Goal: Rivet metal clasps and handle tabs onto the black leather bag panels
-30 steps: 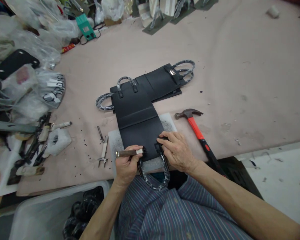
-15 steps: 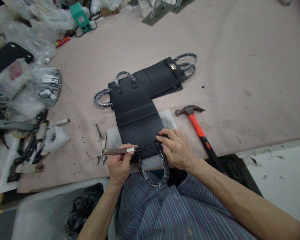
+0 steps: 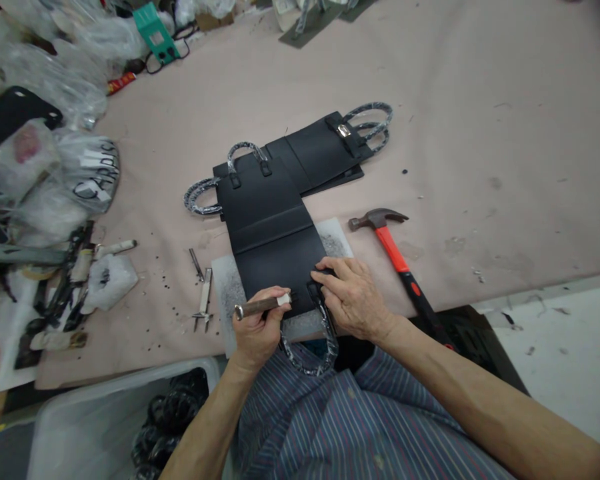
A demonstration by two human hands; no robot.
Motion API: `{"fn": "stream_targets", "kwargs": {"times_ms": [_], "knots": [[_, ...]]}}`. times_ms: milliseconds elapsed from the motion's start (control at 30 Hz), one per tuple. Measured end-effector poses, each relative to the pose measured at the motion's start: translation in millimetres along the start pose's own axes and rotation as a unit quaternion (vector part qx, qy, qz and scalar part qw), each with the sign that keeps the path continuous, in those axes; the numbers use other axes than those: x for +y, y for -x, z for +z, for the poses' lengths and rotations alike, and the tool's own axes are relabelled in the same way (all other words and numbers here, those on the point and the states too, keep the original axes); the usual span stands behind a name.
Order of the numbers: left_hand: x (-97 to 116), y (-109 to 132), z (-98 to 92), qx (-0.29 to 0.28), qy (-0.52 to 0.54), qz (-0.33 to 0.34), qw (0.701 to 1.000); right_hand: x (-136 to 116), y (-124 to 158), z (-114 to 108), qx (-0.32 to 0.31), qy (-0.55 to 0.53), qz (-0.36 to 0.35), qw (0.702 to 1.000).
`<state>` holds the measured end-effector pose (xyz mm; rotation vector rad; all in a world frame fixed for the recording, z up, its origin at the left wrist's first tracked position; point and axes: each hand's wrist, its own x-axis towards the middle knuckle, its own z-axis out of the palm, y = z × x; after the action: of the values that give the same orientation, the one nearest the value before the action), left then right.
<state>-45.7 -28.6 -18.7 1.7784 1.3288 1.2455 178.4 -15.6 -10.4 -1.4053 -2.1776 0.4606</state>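
Note:
My left hand (image 3: 257, 333) is closed around a metal punch (image 3: 255, 307) with white wrapping near its working end, which points at the lower part of a black leather bag panel (image 3: 275, 260). My right hand (image 3: 355, 297) grips the panel's near right edge, fingertips by the end tab of a handle. That plastic-wrapped handle (image 3: 307, 368) hangs over the table edge toward my lap. Under the panel lies a whitish slab (image 3: 334, 237). At the panel's far end stands another wrapped handle (image 3: 247, 145).
A claw hammer (image 3: 393, 250) with a red and black grip lies to the right. More black bag panels (image 3: 310, 157) lie behind. Dividers (image 3: 205, 297) and a thin metal rod (image 3: 196, 263) rest at left, near a tool pile (image 3: 83, 267). A plastic bin (image 3: 75, 427) stands below.
My left hand has moved right across the panel with the punch, whose working end now sits nearer my right hand. My right hand keeps its hold.

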Motion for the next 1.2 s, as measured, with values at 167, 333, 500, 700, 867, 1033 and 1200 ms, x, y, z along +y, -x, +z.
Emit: {"fn": "stream_targets", "kwargs": {"times_ms": [167, 333, 500, 700, 867, 1033, 1200], "knots": [[-2, 1, 0.3, -0.010, -0.019, -0.004, 1.000, 0, 0, 0, -0.001, -0.002, 0.001, 1.000], [2, -3, 0.9, -0.014, -0.036, 0.012, 0.999, -1, -1, -1, 0.005, -0.008, 0.001, 1.000], [9, -8, 3.3, -0.034, -0.088, 0.033, 0.995, -2, -1, -3, 0.005, -0.006, 0.002, 1.000], [9, -9, 9.3, -0.041, -0.121, 0.048, 0.991, -3, -1, -3, 0.011, -0.015, 0.002, 1.000], [15, -11, 12.0, -0.061, -0.129, 0.048, 0.989, -2, 0, -10, 0.035, -0.051, -0.010, 0.998], [15, -10, 13.6, -0.066, -0.107, 0.058, 0.990, 20, 22, -41, 0.091, 0.080, 0.119, 0.985], [10, -7, 14.0, -0.064, -0.097, 0.052, 0.992, 46, 37, -65, 0.003, -0.021, 0.381, 0.924]]}}
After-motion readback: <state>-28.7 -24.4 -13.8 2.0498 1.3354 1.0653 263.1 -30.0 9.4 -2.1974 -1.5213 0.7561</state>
